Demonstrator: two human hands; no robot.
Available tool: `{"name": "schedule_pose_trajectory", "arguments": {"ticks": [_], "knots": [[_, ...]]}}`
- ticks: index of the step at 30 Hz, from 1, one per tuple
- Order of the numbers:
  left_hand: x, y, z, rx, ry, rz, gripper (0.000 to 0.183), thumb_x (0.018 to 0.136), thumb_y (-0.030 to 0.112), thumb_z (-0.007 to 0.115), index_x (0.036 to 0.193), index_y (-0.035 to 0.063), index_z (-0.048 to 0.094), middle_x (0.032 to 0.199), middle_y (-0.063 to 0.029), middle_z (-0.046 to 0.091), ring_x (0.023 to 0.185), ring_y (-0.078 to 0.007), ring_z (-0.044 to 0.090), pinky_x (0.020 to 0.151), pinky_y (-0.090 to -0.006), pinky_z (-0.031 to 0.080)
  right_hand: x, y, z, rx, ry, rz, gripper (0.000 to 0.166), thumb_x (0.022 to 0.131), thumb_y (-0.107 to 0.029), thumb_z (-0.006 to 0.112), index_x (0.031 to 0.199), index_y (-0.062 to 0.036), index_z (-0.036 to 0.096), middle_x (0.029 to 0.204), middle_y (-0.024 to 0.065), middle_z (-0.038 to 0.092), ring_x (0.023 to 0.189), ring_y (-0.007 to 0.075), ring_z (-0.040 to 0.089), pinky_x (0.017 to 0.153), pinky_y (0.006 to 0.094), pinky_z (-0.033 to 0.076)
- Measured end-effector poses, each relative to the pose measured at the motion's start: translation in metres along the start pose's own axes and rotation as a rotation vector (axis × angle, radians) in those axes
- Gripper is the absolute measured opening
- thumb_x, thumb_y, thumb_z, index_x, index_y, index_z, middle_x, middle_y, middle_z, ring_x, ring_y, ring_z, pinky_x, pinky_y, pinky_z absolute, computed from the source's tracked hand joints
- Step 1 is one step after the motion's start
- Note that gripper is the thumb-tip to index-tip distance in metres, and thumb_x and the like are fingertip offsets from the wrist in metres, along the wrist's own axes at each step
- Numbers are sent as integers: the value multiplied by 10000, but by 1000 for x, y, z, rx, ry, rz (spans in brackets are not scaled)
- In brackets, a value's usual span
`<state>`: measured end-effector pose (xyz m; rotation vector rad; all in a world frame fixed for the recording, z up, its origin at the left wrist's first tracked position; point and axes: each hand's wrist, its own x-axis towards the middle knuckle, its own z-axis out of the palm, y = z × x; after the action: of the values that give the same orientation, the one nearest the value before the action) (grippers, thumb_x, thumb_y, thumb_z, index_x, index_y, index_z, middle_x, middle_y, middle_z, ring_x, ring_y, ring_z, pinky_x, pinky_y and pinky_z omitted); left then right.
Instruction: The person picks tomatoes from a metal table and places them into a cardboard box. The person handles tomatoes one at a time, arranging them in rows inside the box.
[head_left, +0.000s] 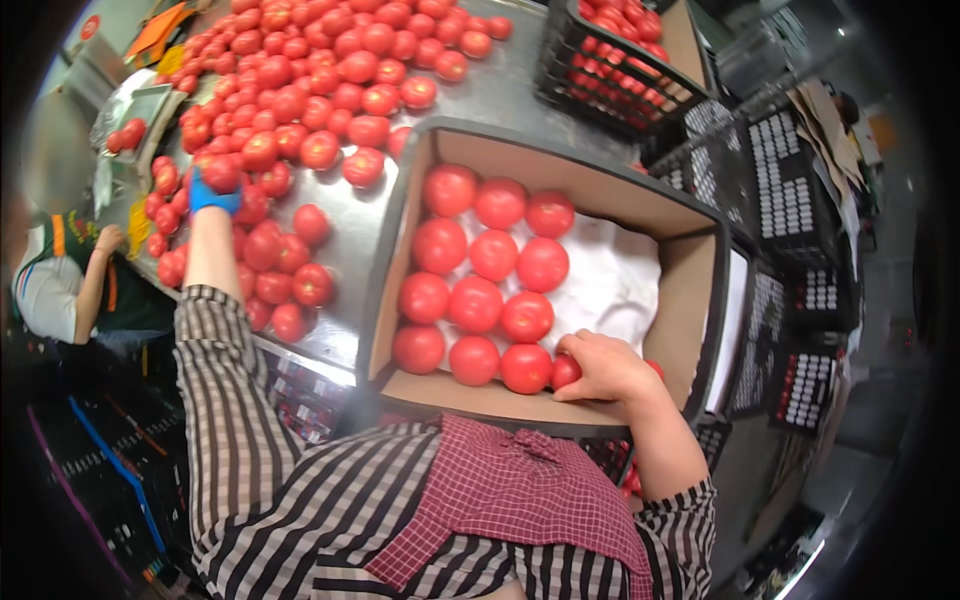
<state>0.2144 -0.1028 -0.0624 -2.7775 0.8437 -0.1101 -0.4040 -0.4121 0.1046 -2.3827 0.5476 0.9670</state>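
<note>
Several tomatoes (476, 304) stand in rows in the left part of a black crate (574, 155) lined with brown cardboard. White paper (611, 277) covers the crate's floor to their right. My right hand (607, 367), bare, grips a tomato (565, 372) at the end of the row nearest me; another tomato (655, 369) shows partly behind the wrist. My left hand (214, 196), in a blue glove, reaches into the heap of loose tomatoes (322, 82) on the metal table (352, 247) and has its fingers around a tomato (222, 174).
A black plastic crate (637, 82) full of tomatoes stands beyond the lined crate. Stacked black crates (787, 187) rise on the right. At the far left a person in a dark green apron (82, 247) stands by the table, near a small tray (146, 112) holding tomatoes.
</note>
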Motion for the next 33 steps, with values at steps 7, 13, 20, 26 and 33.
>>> {"name": "schedule_pose_trajectory", "arguments": {"ticks": [7, 13, 20, 26, 33], "knots": [[2, 2, -19, -1291, 197, -900, 480, 950, 320, 540, 1358, 85, 448, 1325, -156, 533, 1277, -288, 470, 1105, -411, 390, 6, 20, 12, -1, -14, -74, 634, 636, -375, 804, 1132, -36, 599, 1050, 169, 589, 1014, 343, 582, 889, 415, 490], [-21, 95, -119, -2517, 454, -776, 544, 964, 233, 547, 1435, 38, 358, 1420, -247, 445, 1369, -319, 385, 1138, -417, 369, -5, 19, 0, 219, -17, -135, 527, 652, -288, 774, 1064, -33, 568, 1004, 178, 635, 955, 355, 615, 837, 400, 493], [-246, 312, -275, -1920, -922, 374, 759, 777, 115, 774, 1440, 68, 405, 1363, -97, 497, 1263, -250, 484, 1060, -373, 413, -15, 36, -5, 951, 222, -148, 486, 790, -326, 735, 1135, -30, 564, 983, 129, 657, 934, 226, 637, 832, 342, 511], [-290, 363, -260, -1561, -430, 830, 852, 748, 154, 810, 1452, 89, 334, 1407, -97, 415, 1283, -247, 457, 1068, -383, 411, -32, 29, -20, 1439, 167, -395, 429, 994, -280, 560, 1332, -19, 511, 1031, 105, 660, 886, 165, 660, 815, 308, 531], [-263, 369, -240, -2194, -1694, 124, 573, 941, 410, 596, 1369, 60, 447, 1286, -172, 567, 1079, -317, 627, 862, -419, 553, -38, 60, 13, 32, 242, 56, 554, 748, -456, 731, 1054, -6, 630, 1019, 196, 654, 946, 350, 649, 851, 435, 517]]}}
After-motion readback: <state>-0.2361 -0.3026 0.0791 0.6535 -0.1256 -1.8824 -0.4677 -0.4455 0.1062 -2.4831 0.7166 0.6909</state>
